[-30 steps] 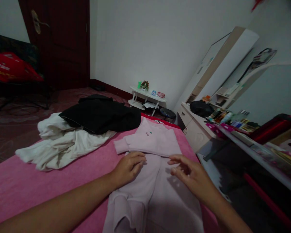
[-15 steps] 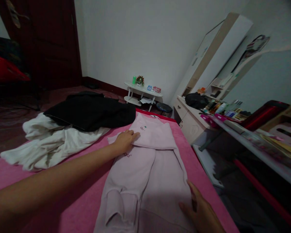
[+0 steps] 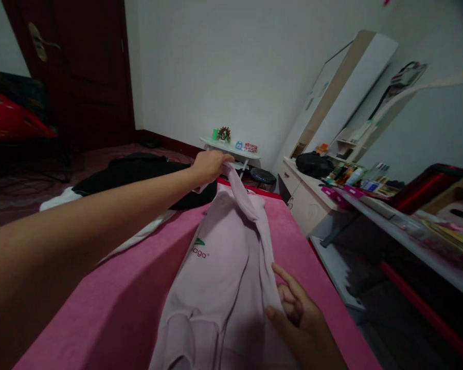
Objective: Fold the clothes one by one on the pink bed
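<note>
A pale pink sweatshirt (image 3: pixel 219 257) with a small printed logo lies lengthwise on the pink bed cover (image 3: pixel 127 298). My left hand (image 3: pixel 212 165) is closed on the far part of it, lifting that cloth so it hangs in a slanting fold. At the near right side my right hand (image 3: pixel 299 313) is closed on the sweatshirt's edge, thumb on top of the cloth and fingers along the outside. A cuff lies folded on the near left part. Left of the sweatshirt is a black garment (image 3: pixel 154 177), partly behind my left forearm, with white cloth (image 3: pixel 139 235) beneath it.
A low white table (image 3: pixel 231 148) with small ornaments stands by the far wall, a round stool (image 3: pixel 263 176) beside it. On the right are a white dresser (image 3: pixel 312 198) and a cluttered desk (image 3: pixel 393 228). A red bag (image 3: pixel 15 121) sits at far left.
My left hand has gripped the far part of the sweatshirt and raised it away from the bed, uncovering more of the logo. My right hand has shifted left, drawing the edge inward.
</note>
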A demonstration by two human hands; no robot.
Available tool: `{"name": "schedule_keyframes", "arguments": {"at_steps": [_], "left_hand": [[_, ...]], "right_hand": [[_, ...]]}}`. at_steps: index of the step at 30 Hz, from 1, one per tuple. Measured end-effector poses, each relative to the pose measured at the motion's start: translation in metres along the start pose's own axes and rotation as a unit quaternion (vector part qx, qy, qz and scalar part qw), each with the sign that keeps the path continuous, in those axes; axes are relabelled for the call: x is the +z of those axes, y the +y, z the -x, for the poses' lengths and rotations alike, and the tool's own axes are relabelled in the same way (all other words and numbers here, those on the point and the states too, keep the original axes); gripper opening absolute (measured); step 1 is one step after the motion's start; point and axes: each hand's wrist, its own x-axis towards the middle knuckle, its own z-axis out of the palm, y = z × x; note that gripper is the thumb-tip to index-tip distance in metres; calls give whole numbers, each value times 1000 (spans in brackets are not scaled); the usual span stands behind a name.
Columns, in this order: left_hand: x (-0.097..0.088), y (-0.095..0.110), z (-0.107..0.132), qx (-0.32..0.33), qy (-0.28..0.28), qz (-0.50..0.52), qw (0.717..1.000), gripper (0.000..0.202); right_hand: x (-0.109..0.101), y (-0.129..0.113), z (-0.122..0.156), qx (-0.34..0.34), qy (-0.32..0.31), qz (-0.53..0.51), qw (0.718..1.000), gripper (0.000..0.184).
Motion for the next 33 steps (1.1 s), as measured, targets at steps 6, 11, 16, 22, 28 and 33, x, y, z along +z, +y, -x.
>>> {"name": "schedule_keyframes", "arguments": {"at_steps": [6,11,16,22,28,33], "left_hand": [[13,-41,14,-38,-29,-42,998,44],[49,0,54,88,-87,29,992,52],[91,78,108,220,-152,208,941,61],[126,93,142,179,-188,225,939,64],[124,93,142,163,-186,226,942,63],[122,94,141,155,-190,225,943,63]], "right_hand": [[51,20,-10,10,-205,-51,977,84],[57,20,-21,-24,-302,-5,953,64],[41,-14,-41,56,-396,35,916,26],[8,5,-135,-71,-127,99,984,19],[4,36,-257,-211,38,394,894,36],[27,53,-325,-97,47,445,889,61]]}}
